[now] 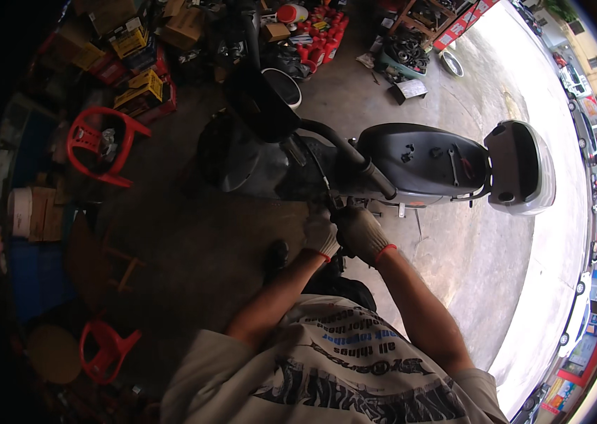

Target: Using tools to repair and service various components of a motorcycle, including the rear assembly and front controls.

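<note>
A dark scooter stands crosswise in front of me, its handlebar angled toward me. My left hand, in a pale knit work glove, is closed at the scooter's near side, just below the handlebar grip. Right beside it, my right hand, gloved the same way, has its fingers curled in. Both seem to grip a small dark part, mostly hidden by the gloves and shadow. On the black seat lie a wrench and several small dark parts.
A grey-white rear box sits behind the seat. Red plastic chairs stand at left. Cartons and red bottles are piled at the back. A tub of parts stands at the far right, near the bright street opening.
</note>
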The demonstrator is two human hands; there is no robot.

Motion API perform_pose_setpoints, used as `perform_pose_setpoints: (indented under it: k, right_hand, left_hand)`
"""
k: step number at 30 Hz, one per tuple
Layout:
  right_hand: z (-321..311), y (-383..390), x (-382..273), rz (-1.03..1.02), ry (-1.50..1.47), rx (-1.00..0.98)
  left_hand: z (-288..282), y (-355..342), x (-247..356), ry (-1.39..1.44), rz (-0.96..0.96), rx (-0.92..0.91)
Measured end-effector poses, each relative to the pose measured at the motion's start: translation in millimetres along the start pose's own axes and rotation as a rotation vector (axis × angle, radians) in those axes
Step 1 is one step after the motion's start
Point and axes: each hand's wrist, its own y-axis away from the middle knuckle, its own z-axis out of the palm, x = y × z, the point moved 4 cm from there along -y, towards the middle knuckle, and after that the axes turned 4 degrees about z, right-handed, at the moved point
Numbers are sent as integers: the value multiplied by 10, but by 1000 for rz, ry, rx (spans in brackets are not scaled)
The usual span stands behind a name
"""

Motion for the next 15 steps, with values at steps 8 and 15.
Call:
perform_pose_setpoints:
  k: [8,15]
  right_hand:
    - [325,195,55,-173,161,209]
    - [-210,682,331,274,-785,289]
  left_hand:
    - [880,-42,-694,743,-216,73]
    - [-218,-203,175,756,-152,51]
